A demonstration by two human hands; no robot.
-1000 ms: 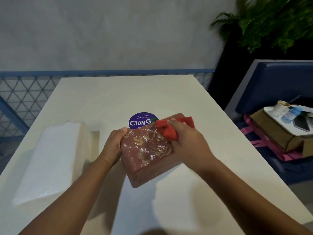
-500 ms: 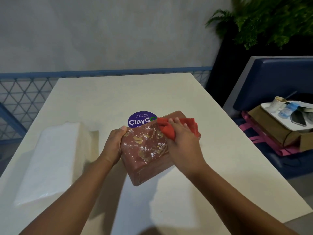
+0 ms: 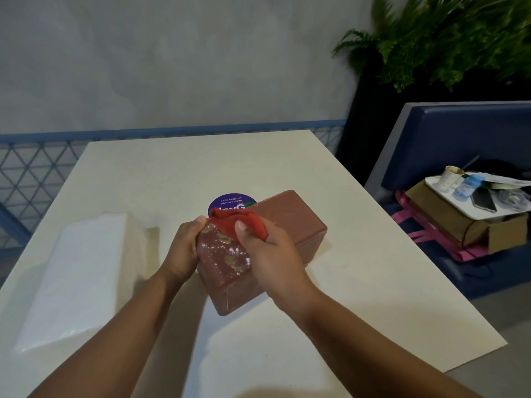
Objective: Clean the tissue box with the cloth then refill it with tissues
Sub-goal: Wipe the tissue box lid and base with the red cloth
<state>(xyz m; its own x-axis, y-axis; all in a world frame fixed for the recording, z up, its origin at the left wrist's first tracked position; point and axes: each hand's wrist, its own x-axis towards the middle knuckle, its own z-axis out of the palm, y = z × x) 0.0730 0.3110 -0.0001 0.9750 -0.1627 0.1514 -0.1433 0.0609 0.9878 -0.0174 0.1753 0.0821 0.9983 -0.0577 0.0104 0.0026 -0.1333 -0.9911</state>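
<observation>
A reddish-brown tissue box (image 3: 290,222) lies tilted on the cream table (image 3: 178,173) in the middle of the view. White specks and tan smears cover its near top part, while the far part looks clean. My left hand (image 3: 184,251) grips the box's left side. My right hand (image 3: 267,254) holds a bunched red cloth (image 3: 241,225) against the box top near its left end. A wrapped white pack of tissues (image 3: 77,271) lies on the table to the left.
A round purple sticker (image 3: 230,203) sits on the table behind the box. At the right, a blue seat (image 3: 459,136) holds a cardboard box (image 3: 459,222) with a tray, cup, bottle and phone. A plant stands at the back right, and a blue railing on the left.
My right hand has dragged the red cloth from the box's far right part to its left end. The wiped far part now shows clean. My left hand has kept its hold.
</observation>
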